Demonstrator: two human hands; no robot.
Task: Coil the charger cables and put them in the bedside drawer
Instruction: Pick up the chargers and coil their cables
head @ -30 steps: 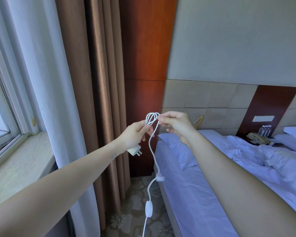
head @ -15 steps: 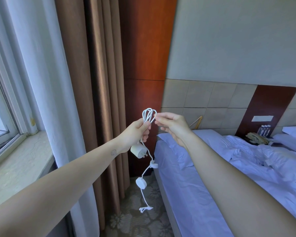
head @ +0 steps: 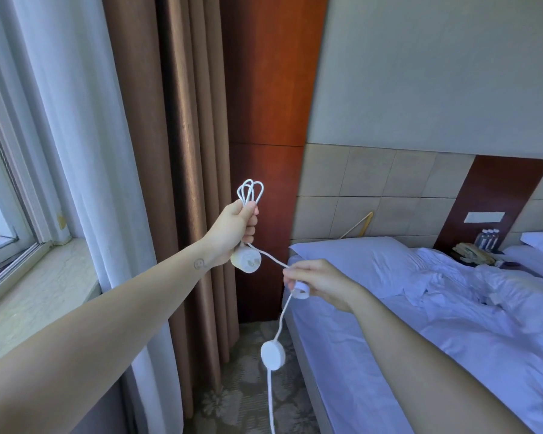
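Gripping one cable [head: 271,256] (two hands)

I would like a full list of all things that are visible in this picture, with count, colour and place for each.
charger cable: one, white, looped above the left hand, running to the right hand, then hanging down
plug: one, white, under the left hand
round puck: one, white, hanging on the cable
curtains: brown and white, left
window: one, far left
bed: one, white sheets, right
bottles: three, far right
left hand: one, gripping the loops
right hand: one, pinching the cable
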